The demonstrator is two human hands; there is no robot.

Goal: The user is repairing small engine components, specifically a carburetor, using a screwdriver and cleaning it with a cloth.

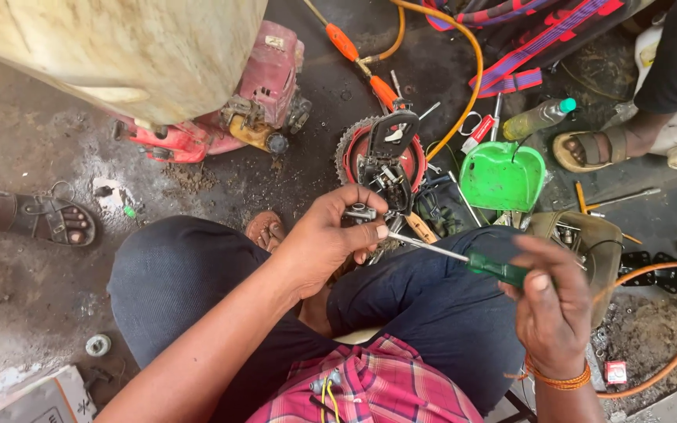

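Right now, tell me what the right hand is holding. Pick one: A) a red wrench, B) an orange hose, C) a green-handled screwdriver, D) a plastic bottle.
C: the right hand grips a green-handled screwdriver, its metal shaft pointing toward the small metal part pinched in the left hand. The orange hose and plastic bottle lie untouched on the floor.

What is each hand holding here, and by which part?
The right hand grips a screwdriver by its green handle. The left hand pinches a small metal part between thumb and fingers; exactly where cannot be told.
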